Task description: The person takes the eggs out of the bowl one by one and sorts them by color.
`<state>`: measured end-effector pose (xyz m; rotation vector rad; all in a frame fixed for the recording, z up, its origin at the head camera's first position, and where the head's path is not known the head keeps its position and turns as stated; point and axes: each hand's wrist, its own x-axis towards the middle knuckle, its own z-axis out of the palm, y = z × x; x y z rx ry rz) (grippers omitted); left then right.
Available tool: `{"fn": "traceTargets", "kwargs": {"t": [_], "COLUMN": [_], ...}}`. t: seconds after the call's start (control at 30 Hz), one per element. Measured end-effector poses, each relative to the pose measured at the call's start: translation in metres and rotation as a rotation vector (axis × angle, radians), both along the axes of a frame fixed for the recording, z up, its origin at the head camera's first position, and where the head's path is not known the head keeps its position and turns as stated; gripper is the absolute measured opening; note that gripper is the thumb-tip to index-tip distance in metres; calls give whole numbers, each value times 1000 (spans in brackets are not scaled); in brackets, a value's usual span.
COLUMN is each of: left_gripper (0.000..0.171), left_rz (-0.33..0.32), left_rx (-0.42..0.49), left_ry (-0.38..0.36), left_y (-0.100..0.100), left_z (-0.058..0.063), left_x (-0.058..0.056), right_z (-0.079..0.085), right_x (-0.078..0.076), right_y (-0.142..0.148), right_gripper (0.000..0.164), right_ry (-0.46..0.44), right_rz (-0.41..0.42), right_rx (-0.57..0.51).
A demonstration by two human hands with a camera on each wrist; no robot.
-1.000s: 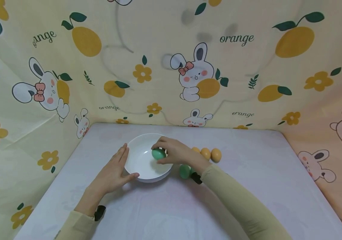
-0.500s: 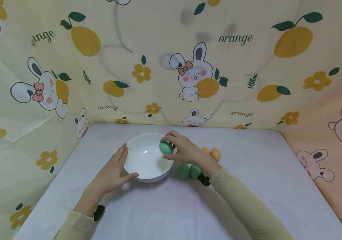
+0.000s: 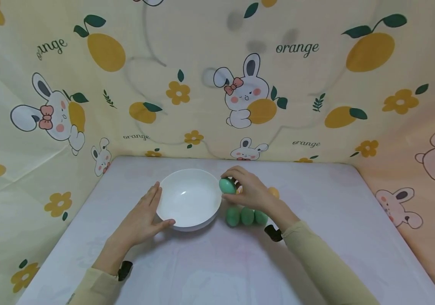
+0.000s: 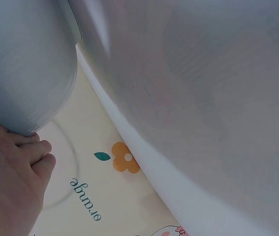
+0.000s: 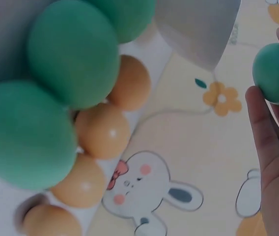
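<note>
My left hand [image 3: 139, 222] rests against the left side of a white bowl [image 3: 187, 207], fingers straight and thumb at the near rim. The bare white inside of the bowl shows. To the right of the rim, my right hand [image 3: 253, 192] pinches a green egg [image 3: 227, 185] between thumb and fingers. In the right wrist view, that same green egg [image 5: 275, 73] appears at the right edge, held up. Three more green eggs [image 3: 247, 216] lie in a row beside the bowl, below my right hand. Behind them is a row of brownish-orange eggs [image 5: 102, 130], mostly hidden by this hand in the head view.
All of this stands on a table with a white cover [image 3: 210, 267]. A patterned cloth [image 3: 202, 110] with rabbits and oranges hangs behind it and along both sides. Each wrist wears a black strap piece, seen below the left wrist [image 3: 124, 270].
My right hand has carried the green egg from over the bowl to the right, past its rim. The green row has come into fuller view. My left hand has stayed at the bowl.
</note>
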<state>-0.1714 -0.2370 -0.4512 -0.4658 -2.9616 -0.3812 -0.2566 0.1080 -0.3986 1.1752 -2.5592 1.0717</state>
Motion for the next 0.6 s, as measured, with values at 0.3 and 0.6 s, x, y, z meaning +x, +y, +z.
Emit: {"fn": "traceTargets", "kwargs": {"t": [0.3, 0.6], "left_gripper": [112, 109], "left_rz": [1, -27], "left_rx": [-13, 12], "left_ry": [2, 12], "left_y": [0, -1], "left_z": [-2, -2], "left_x": [-1, -1], "right_z": [-9, -22], "right_x": [8, 15], "right_y": [33, 67], "right_gripper": [49, 50], "right_ry": [-11, -40], "right_rz": [-91, -212], "right_rx": [-12, -12]}}
